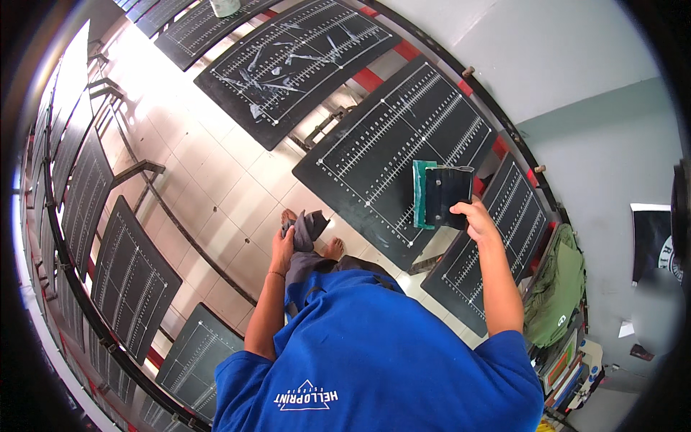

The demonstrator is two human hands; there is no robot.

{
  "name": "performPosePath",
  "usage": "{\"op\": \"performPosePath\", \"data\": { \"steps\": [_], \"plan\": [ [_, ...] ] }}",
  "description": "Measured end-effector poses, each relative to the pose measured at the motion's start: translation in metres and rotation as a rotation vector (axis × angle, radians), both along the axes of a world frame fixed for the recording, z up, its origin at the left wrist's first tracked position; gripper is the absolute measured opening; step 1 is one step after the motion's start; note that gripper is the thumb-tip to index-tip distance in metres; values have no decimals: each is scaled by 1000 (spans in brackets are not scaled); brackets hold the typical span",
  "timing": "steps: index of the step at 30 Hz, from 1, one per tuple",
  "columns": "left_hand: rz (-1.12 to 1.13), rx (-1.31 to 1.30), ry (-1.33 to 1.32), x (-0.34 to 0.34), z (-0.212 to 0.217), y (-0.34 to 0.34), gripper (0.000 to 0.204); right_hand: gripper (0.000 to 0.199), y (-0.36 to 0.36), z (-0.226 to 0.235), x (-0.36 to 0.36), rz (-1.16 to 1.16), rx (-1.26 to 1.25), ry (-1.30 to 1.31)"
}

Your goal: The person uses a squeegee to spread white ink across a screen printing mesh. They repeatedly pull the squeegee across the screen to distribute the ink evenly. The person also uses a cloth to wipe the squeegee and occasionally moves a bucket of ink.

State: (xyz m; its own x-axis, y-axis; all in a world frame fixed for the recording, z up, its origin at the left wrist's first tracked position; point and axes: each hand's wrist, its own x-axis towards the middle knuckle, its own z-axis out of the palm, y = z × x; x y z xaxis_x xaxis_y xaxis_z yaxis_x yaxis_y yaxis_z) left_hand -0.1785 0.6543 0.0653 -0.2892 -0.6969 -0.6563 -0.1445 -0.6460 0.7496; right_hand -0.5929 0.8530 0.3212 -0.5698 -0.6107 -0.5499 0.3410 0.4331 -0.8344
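- Squeegee (448, 194) shows over the marked board (381, 155), ahead and to the right; whether they touch, I cannot tell.
- Grey cloth (309, 226) is bunched in my left hand (283, 248), its forearm angled forward.
- My right hand (473, 219), the nearer, clasps the squeegee's right edge, arm reaching forward.
- Green strip (419, 198), its long axis pointing away from the body, lies left of that grip.
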Motion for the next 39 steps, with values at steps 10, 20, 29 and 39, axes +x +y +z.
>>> {"op": "performPosePath", "data": {
  "steps": [10, 20, 29, 39],
  "plan": [
    [163, 69, 144, 39, 11, -1, 38, 39, -225, -8, 58, 586, -120, 587],
    [329, 122, 112, 77, 22, -18, 29, 34, -314, -85, 102, 791, -258, 1679],
    [241, 99, 138, 75, -16, -39, 30, 38, -242, -9, 90, 980, -310, 1420],
    [131, 139, 132, 26, 19, -19, 31, 35, -93, -34, 98, 1066, -161, 1448]
  ]
}}
